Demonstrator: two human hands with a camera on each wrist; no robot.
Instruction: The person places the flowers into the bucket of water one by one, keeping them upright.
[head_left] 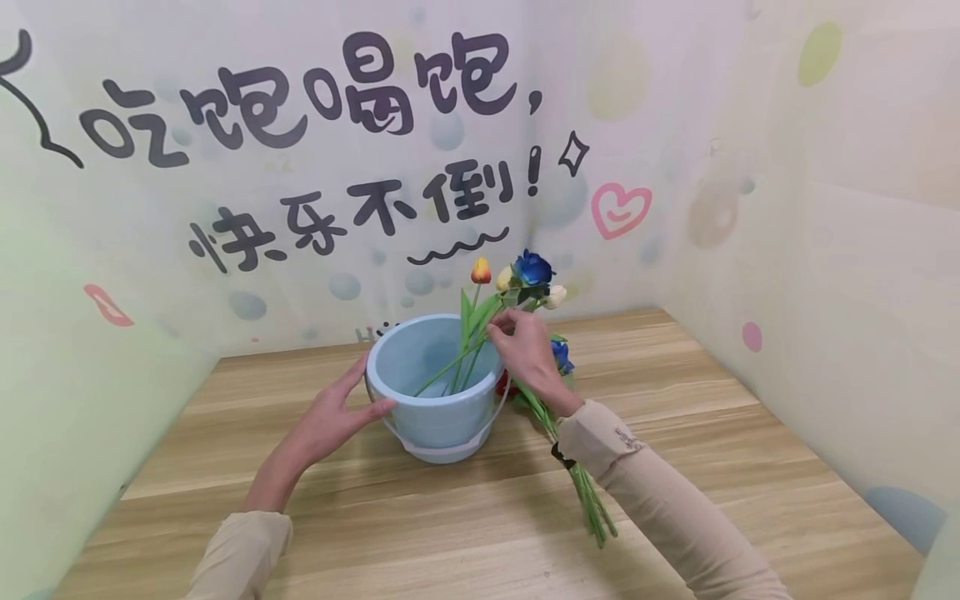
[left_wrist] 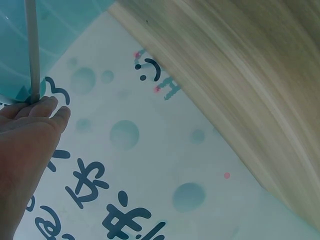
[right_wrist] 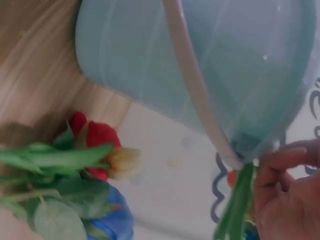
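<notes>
A light blue bucket stands upright on the table. My left hand rests on its left side, fingers along the outer wall and thumb at the front rim; in the left wrist view, the fingers touch near the handle. Over the right rim, my right hand pinches stems of flowers, whose lower ends reach into the bucket. An orange-red tulip, a blue rose and cream tulips top them. Exactly which stems the fingers hold is partly hidden.
Right of the bucket, under my right forearm, lies another bunch of flowers with a black tie. Its red flower and blue flower show in the right wrist view. A printed wall borders the wooden table.
</notes>
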